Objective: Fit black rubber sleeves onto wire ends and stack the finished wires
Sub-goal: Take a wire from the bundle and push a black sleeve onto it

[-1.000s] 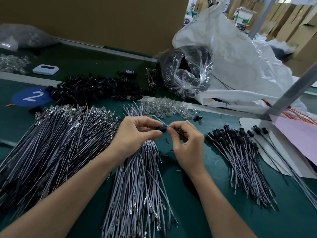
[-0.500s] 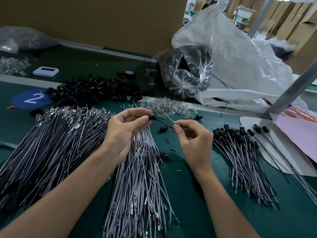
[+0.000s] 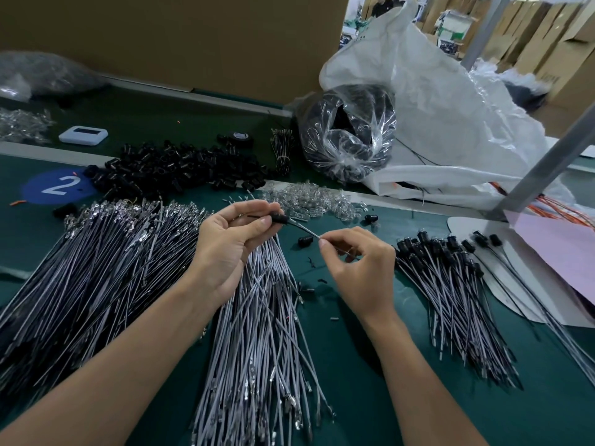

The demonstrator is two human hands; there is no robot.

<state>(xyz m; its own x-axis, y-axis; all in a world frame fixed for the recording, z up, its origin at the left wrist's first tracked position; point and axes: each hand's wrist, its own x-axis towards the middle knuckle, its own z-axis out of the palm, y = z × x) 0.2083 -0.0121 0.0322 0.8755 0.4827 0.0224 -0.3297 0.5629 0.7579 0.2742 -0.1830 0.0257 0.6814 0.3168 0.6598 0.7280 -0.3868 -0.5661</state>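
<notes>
Here, left hand (image 3: 225,243) pinching black sleeve (image 3: 279,217), right hand (image 3: 360,268) pinching the wire (image 3: 306,231)

Between the left grip (image 3: 230,244) and the right grip (image 3: 362,268) a thin wire (image 3: 306,230), pinched by both, bridges the gap. Under it a loose black sleeve (image 3: 305,241) and small black scraps (image 3: 317,281) lie on a bare green strip of worktop (image 3: 354,365). That strip runs toward the person beside the right grip's wrist, the widest open passage. Beneath the left grip spreads a fan of grey wires (image 3: 257,317); further left a larger bundle (image 3: 96,268) covers the surface. Just right of the right grip lies the stack of sleeved wires (image 3: 450,291). Beyond both grips a heap of clear parts (image 3: 309,201) and a pile of black sleeves (image 3: 174,169) block the way, a wrapped black coil (image 3: 347,136) and white sack (image 3: 450,107) behind.
</notes>
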